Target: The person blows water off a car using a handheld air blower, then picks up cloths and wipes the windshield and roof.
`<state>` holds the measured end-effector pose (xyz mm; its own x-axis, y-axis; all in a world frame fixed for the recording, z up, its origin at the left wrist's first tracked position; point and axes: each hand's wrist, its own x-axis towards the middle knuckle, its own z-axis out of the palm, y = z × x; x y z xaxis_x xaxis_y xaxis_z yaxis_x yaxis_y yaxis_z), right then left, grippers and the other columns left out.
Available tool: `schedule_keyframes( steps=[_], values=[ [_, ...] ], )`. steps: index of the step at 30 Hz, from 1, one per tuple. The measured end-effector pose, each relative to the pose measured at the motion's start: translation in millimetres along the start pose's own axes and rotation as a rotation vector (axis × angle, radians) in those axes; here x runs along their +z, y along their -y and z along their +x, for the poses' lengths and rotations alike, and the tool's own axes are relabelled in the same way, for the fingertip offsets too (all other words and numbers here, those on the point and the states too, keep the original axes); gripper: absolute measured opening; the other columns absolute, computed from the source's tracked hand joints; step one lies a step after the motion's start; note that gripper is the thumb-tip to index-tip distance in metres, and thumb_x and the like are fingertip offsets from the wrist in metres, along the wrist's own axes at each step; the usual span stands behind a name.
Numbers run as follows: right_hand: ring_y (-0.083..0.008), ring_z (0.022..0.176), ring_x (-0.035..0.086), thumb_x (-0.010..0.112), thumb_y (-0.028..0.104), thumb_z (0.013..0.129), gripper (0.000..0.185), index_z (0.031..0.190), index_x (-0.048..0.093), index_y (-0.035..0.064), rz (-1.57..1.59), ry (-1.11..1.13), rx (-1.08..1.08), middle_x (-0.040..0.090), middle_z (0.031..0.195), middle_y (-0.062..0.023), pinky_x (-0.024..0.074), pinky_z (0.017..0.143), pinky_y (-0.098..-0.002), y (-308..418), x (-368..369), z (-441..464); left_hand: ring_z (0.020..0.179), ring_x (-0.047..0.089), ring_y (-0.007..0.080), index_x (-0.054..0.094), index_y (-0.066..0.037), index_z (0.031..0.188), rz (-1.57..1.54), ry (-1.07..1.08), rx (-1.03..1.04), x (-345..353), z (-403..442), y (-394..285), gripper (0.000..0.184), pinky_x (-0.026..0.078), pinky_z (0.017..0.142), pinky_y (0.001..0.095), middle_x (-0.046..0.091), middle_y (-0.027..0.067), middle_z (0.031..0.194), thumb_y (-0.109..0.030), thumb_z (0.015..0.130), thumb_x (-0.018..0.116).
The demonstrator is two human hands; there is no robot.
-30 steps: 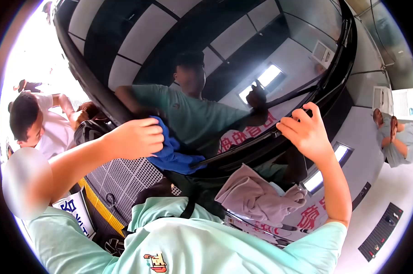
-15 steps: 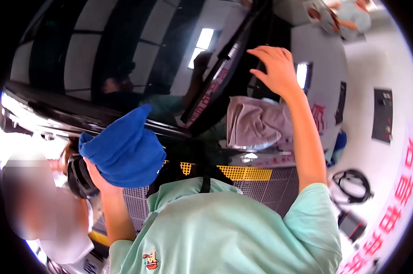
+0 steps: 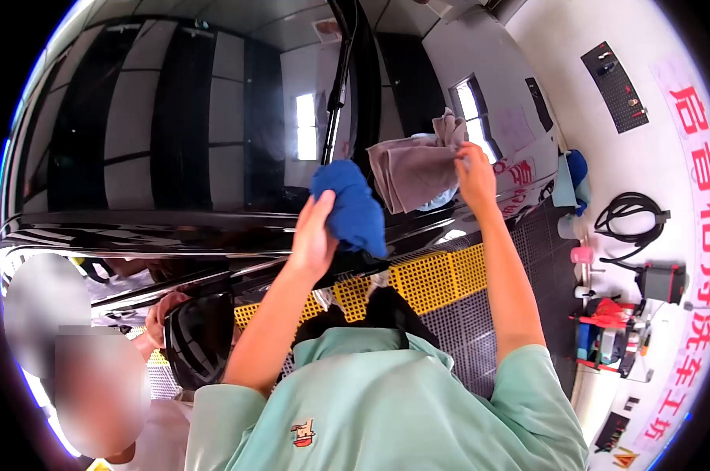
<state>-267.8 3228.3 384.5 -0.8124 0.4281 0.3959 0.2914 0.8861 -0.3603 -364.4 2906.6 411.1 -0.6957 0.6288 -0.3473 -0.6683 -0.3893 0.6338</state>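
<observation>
My left hand (image 3: 314, 242) is closed around a bunched blue towel (image 3: 356, 210), held beside the lower corner of a black car's windshield (image 3: 190, 157). A grey-brown towel (image 3: 410, 169) lies on the car's glossy hood (image 3: 520, 118). The fingers of my right hand (image 3: 476, 179) pinch that towel's right edge, where a fold of it stands up. Under it, part of a light blue cloth (image 3: 439, 199) shows. A wiper arm (image 3: 337, 98) runs along the base of the glass, above the blue towel.
Another person's hand (image 3: 160, 318) is by the side mirror (image 3: 199, 337) at my left. Yellow and grey floor grating (image 3: 429, 281) lies below me. Along the right wall are a coiled black hose (image 3: 629, 224) and a rack of bottles and tools (image 3: 610, 334).
My left hand has carried the blue towel right, toward the wiper base. My right hand has come down from above the hood and taken hold of the grey-brown towel. The view has shifted.
</observation>
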Motion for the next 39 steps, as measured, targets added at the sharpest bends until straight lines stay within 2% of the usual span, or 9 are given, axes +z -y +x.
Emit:
schedule_keyframes(
  steps=[5,10,14,16,17,22,29,35,39],
  values=[
    [-0.0245,0.099,0.058,0.051,0.016,0.098,0.022,0.113,0.048,0.0,0.347,-0.48,0.414,0.058,0.106,-0.018,0.0446,0.086,-0.0324,-22.6,-62.3,-15.9,0.114,0.056,0.0208,0.043,-0.005,0.136,0.045,0.091,-0.028,50.3,24.8,16.0,0.046,0.044,0.099,0.0358,0.057,0.0085,0.125,-0.029,0.097,0.054],
    [-0.0132,0.093,0.053,0.051,0.019,0.099,0.023,0.114,0.049,0.0012,0.691,-0.84,0.489,0.055,0.102,-0.0063,0.0435,0.087,-0.0276,-55.4,-145.0,-43.2,0.117,0.054,0.0181,0.044,-0.009,0.136,0.088,0.308,0.017,128.9,71.5,41.0,0.046,0.043,0.099,0.036,0.056,0.0057,0.127,-0.03,0.097,0.055],
    [-0.0179,0.083,0.059,0.047,0.026,0.099,0.023,0.106,0.054,0.0051,1.51,-0.454,0.698,0.059,0.095,-0.0078,0.0495,0.076,-0.0311,-67.6,-183.3,-82.9,0.115,0.054,0.0239,0.038,-0.006,0.141,0.691,0.152,0.185,199.5,107.4,90.2,0.055,0.039,0.101,0.0373,0.055,0.0064,0.128,-0.028,0.093,0.054],
    [-0.0206,0.076,0.06,0.049,0.033,0.097,0.028,0.102,0.054,0.006,1.689,-0.174,0.639,0.06,0.089,-0.0094,0.0503,0.071,-0.0321,-87.9,-185.0,-108.9,0.106,0.054,0.0164,0.049,-0.005,0.129,0.632,0.556,0.29,190.5,129.5,152.2,0.043,0.043,0.093,0.0322,0.058,0.0029,0.12,-0.02,0.089,0.055],
    [-0.0216,0.073,0.06,0.051,0.036,0.096,0.03,0.101,0.054,0.0064,1.722,-0.087,0.6,0.061,0.087,-0.0098,0.0504,0.069,-0.0322,-85.1,-186.2,-116.5,0.1,0.055,0.0121,0.054,-0.002,0.119,1.221,0.551,0.12,199.7,96.5,154.0,0.034,0.044,0.089,0.0301,0.06,0.0034,0.114,-0.016,0.088,0.057],
    [-0.0211,0.091,0.061,0.062,0.03,0.089,0.03,0.106,0.051,0.0075,2.009,0.197,0.78,0.06,0.1,-0.008,0.0508,0.081,-0.0324,-95.3,-190.8,-177.7,0.114,0.055,0.0227,0.045,0.001,0.136,1.26,1.128,-0.626,188.1,-9.9,242.3,0.062,0.042,0.099,0.0327,0.06,0.0158,0.124,-0.037,0.09,0.064],
    [-0.028,0.106,0.06,0.062,0.012,0.085,0.033,0.116,0.05,0.0114,2.171,0.589,0.948,0.059,0.116,-0.012,0.0493,0.094,-0.0425,-140.7,-179.7,-227.2,0.106,0.057,0.0181,0.052,-0.001,0.128,0.703,0.444,-0.503,159.6,-49.7,283.7,0.037,0.049,0.089,0.0327,0.058,0.0095,0.121,-0.019,0.097,0.056],
    [-0.026,0.112,0.058,0.054,0.014,0.088,0.039,0.126,0.051,0.0041,1.87,1.156,0.954,0.058,0.121,-0.0132,0.0451,0.1,-0.0426,-153.0,-174.0,-223.9,0.095,0.064,0.032,0.057,-0.003,0.119,1.716,0.322,-0.29,215.4,-74.2,215.9,0.037,0.05,0.082,0.0397,0.066,0.0168,0.109,-0.023,0.088,0.061],
    [-0.0213,0.105,0.061,0.051,0.01,0.091,0.034,0.122,0.055,-0.0013,1.725,1.271,0.942,0.063,0.113,-0.0103,0.0477,0.094,-0.0356,-143.1,-157.8,-231.2,0.091,0.063,0.0389,0.052,-0.003,0.107,1.56,0.283,-0.025,210.6,-90.4,206.8,0.033,0.05,0.076,0.0457,0.066,0.0197,0.097,-0.022,0.082,0.062]
  ],
)
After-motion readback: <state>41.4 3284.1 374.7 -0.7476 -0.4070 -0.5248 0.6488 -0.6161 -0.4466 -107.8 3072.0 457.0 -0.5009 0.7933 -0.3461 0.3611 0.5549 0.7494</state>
